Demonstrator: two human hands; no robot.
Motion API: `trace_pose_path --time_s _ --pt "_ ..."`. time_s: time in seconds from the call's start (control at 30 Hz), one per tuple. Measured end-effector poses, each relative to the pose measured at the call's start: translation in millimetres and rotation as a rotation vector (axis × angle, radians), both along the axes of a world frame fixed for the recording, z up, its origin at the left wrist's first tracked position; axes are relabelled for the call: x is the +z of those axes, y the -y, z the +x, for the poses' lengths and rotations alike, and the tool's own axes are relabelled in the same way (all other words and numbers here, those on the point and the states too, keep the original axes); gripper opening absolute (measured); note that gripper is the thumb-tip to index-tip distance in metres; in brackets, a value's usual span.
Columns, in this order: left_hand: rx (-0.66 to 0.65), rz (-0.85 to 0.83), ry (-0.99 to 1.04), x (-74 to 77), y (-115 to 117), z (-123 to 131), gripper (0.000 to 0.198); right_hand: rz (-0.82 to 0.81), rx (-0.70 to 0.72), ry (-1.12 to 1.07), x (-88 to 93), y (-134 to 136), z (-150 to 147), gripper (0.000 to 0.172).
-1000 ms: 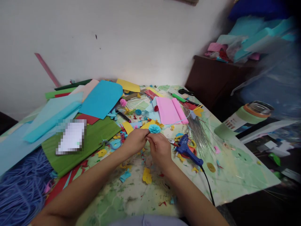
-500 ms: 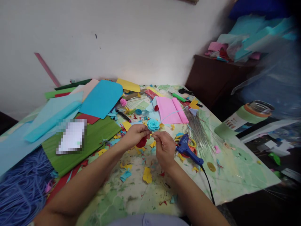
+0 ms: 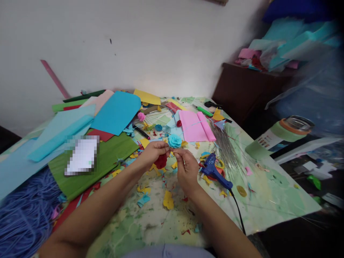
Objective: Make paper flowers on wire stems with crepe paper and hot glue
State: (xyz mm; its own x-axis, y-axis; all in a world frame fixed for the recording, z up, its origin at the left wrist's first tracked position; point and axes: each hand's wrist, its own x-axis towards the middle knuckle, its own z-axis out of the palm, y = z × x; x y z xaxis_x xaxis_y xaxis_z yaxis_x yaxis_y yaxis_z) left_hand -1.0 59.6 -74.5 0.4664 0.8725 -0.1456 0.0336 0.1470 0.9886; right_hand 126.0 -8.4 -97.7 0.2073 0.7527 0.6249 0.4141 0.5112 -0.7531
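My left hand [image 3: 157, 153] is closed in a pinch, with a red paper flower [image 3: 161, 162] under its fingers. Just beyond the fingertips is a light-blue ruffled paper flower [image 3: 175, 141]; whether it is held too, I cannot tell. My right hand [image 3: 186, 163] pinches something small and yellowish close to the left fingertips, mostly hidden by the fingers. A thin light-blue strand [image 3: 199, 126] runs from near the blue flower toward yellow and pale-blue paper pieces [image 3: 218, 115] on the right.
A blue glue gun [image 3: 216, 171] with a black cord lies right of my hands, beside a bundle of thin wires [image 3: 229, 150]. Pink paper [image 3: 192, 125], stacked coloured sheets [image 3: 115, 113] and blue cord [image 3: 27, 215] cover the table. A green bottle [image 3: 276, 138] stands at the right edge.
Both hands stay nearly in place, the fingers shifting slightly. The yellow and pale-blue paper pieces at the strand's far end have moved a little up and left.
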Motion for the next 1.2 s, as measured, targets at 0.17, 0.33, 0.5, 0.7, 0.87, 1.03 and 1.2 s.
trace_pose_path --time_s 0.17,0.33,0.5,0.7,0.87,1.03,1.2 --pt "0.002 -0.077 0.146 -3.2 -1 1 0.015 -0.024 0.015 -0.06 -2.0 1 -4 0.016" --pt "0.002 -0.192 0.292 -1.6 2 3 0.003 -0.039 0.015 -0.162 0.3 2 -7 0.016" --pt "-0.023 -0.301 0.384 3.0 6 6 0.01 -0.09 -0.028 -0.5 -2.3 -6 -7 0.015" --pt "-0.036 -0.435 0.451 8.4 9 8 0.017 -0.184 0.101 -0.848 -10.9 -22 -4 0.017" --pt "-0.043 -0.453 0.463 11.1 8 6 0.009 -0.279 0.214 -1.03 -6.2 -20 -6 0.013" --pt "-0.094 -0.409 0.422 7.9 11 10 0.004 -0.335 0.391 -1.087 1.4 -15 -13 0.007" --pt "-0.103 -0.403 0.339 2.3 13 13 0.01 -0.342 0.297 -1.0 -3.2 -17 -10 0.009"
